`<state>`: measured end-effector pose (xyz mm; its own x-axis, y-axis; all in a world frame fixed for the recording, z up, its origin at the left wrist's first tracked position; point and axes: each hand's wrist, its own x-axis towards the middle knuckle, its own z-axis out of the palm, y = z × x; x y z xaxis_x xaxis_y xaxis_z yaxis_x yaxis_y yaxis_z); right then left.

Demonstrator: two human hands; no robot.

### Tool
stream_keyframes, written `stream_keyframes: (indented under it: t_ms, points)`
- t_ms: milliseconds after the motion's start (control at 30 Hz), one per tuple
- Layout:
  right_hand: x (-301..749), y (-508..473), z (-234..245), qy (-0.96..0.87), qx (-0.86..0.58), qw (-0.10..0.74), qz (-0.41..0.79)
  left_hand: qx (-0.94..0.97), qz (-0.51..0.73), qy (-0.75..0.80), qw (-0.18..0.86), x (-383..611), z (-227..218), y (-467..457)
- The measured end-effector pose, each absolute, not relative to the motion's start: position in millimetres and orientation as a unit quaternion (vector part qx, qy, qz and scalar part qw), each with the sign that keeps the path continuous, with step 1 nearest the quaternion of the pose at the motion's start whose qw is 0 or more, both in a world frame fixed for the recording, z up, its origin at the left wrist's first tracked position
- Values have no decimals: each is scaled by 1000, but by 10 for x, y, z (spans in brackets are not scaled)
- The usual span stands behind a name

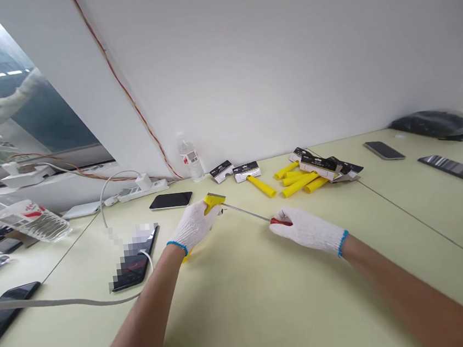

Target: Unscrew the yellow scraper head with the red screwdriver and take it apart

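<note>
Both my hands wear white knit gloves with blue cuffs. My left hand (196,224) is wrapped round a yellow scraper (213,200), whose metal blade edge faces up and away; the end of its handle shows below the wrist. In my right hand (303,229) is a screwdriver (247,212), gripped by its red handle. Its long metal shaft points left, and the tip meets or nearly meets the scraper head; I cannot tell whether it sits in a screw. Behind my hands lie several yellow scraper handles (300,184) beside black-and-white cardboard packaging (317,164).
A water bottle (191,158) stands by the wall; another bottle (29,219) leans at left. Phones lie on the pale table (246,315), including a dark phone (171,201) and a cabled one (135,261). A power strip (142,189) and a black plastic bag (431,125) sit farther back.
</note>
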<state>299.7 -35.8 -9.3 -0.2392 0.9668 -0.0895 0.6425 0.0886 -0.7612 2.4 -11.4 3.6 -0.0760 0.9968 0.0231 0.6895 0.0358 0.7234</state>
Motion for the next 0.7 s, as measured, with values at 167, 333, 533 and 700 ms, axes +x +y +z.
stream_keyframes:
  t_ms: [167,333,533,700]
  points:
    - [2968,-404,5,-697,-569,209,383,629,301,669,259,15,8,-118]
    - [2961,-403,-66,-668,-623,163,371,630,301,670,252,6,-7,-106]
    - [2988,-307,-112,-700,-578,147,392,639,277,676,241,-63,-10,-55]
    - [3001,-294,-145,-683,-588,119,416,643,264,676,245,-108,-28,-12]
